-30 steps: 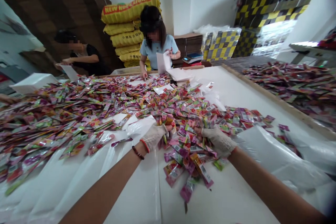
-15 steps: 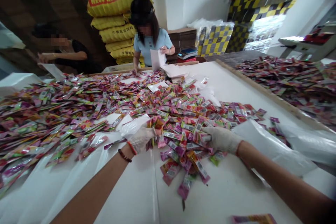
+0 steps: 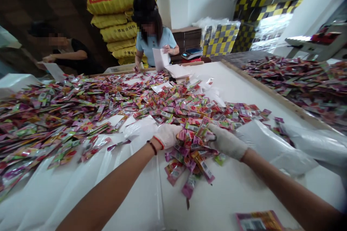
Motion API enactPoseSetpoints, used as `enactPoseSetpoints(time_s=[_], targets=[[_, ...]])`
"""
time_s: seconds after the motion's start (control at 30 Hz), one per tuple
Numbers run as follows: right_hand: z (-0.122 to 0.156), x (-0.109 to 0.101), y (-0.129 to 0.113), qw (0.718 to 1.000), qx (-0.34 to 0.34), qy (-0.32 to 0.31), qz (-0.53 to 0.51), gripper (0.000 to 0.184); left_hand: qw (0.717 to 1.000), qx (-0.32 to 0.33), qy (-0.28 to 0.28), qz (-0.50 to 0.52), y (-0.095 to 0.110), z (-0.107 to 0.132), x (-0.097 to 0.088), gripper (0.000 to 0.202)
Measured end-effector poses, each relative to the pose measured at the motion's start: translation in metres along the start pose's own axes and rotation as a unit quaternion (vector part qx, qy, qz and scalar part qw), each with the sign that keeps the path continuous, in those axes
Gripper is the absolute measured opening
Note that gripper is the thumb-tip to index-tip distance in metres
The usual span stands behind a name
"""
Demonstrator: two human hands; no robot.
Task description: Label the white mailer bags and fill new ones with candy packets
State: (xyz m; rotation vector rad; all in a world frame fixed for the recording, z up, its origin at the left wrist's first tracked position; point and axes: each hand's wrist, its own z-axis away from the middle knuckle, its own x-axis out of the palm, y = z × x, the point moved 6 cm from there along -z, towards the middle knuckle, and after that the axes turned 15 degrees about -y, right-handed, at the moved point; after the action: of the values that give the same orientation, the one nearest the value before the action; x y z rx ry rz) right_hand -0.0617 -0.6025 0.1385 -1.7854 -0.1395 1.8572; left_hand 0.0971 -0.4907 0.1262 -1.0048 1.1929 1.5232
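My left hand (image 3: 168, 136), in a white knit glove with an orange cuff edge, presses into the left side of a heap of small printed packets (image 3: 189, 138). Its fingers are curled against several of them, the tips partly hidden. Across from it, my gloved right hand (image 3: 227, 141) closes on packets at the heap's right side, thumb and fingers partly buried. The packets are shiny, pink, purple, orange and green, some with barcodes. A few lie loose nearer me, among them an orange-and-purple packet (image 3: 202, 166). One separate packet (image 3: 258, 221) rests at the bottom edge.
A large packet pile (image 3: 81, 97) spreads leftward over the white table (image 3: 230, 195). Clear plastic bags (image 3: 260, 140) lie right of my hand. Beyond a wooden edge strip (image 3: 271, 95) is another pile (image 3: 298, 79). Two people work across the table; a scale (image 3: 191, 54) stands behind.
My left hand has moved right into the heap, pushing packets closer to my right hand, which stays nearly in place. The person across has drawn a hand back from the pile.
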Motion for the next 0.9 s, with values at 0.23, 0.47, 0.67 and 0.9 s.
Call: enactPoseSetpoints(time_s=[0.23,0.47,0.67,0.9], targets=[[-0.020,0.023,0.001,0.985,0.065,-0.121,0.105,0.008,0.999,0.010,0.016,-0.043,-0.006,-0.001,-0.005,0.019],[-0.025,-0.030,-0.005,0.978,-0.047,-0.065,0.193,0.029,0.996,0.013,-0.046,0.074,-0.002,0.040,-0.020,0.044],[-0.060,-0.009,-0.009,0.924,-0.049,-0.164,0.343,0.023,0.990,0.091,-0.082,-0.065,0.016,0.020,0.029,0.022],[-0.017,-0.039,-0.008,0.974,-0.041,0.015,0.221,0.017,0.953,0.050,0.064,0.293,-0.010,0.030,0.004,0.016]])
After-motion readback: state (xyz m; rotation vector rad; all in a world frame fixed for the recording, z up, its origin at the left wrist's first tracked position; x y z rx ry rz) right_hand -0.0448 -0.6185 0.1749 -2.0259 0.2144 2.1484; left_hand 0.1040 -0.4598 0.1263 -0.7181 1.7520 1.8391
